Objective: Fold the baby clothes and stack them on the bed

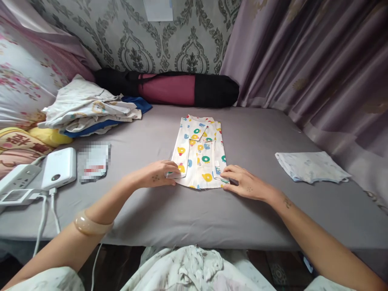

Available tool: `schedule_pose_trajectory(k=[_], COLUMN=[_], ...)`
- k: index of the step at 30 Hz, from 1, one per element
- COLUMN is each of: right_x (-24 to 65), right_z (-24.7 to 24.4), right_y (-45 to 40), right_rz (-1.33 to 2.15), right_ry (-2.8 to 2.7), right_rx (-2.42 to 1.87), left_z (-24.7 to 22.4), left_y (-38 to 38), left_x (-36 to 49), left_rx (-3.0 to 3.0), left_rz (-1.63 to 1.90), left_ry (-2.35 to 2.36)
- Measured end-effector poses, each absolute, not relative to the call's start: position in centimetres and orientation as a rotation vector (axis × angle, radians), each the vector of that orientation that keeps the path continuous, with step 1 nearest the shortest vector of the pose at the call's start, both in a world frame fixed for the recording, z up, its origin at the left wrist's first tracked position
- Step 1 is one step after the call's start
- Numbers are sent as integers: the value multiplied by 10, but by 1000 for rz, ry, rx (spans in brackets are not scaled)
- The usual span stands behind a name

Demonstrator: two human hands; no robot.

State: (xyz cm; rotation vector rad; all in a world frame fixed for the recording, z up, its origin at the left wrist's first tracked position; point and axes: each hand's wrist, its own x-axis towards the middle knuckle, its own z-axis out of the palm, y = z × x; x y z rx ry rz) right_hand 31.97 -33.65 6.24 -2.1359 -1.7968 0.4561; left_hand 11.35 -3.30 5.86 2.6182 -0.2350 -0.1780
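A small white shirt (200, 165) with a yellow, green, blue and red print lies on the grey sheet in front of me. Its sides and sleeves are folded inward, making a narrow strip. My left hand (160, 174) is closed on the lower left corner, thumb below and fingers above. At the lower right corner, my right hand (247, 182) pinches the hem the same way. A small dark patch shows between the right fingers; I cannot tell what it is.
A folded pale cloth (312, 166) lies at the right. To the left are piled clothes (87, 105), a white power bank (60, 167) with cables, a power strip (20, 178) and a blurred flat item (94, 161). A black and maroon long bag (166, 89) lies along the wall.
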Motion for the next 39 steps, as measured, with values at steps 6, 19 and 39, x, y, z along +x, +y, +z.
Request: schedule_pose_trajectory(k=[6,19,39], right_x=[314,322,356], right_z=[60,43,34], right_y=[-337,-333,-286], right_rz=[307,238,174], right_ry=[-1906,-1714,-1085], right_rx=[-2152,-2133,-2354], left_z=[75,46,34], left_y=[-46,-36,-19], left_x=[110,112,169], left_rx=[2727,2693,2281], left_rz=[-235,-11,221], left_ry=[-248,-205,474])
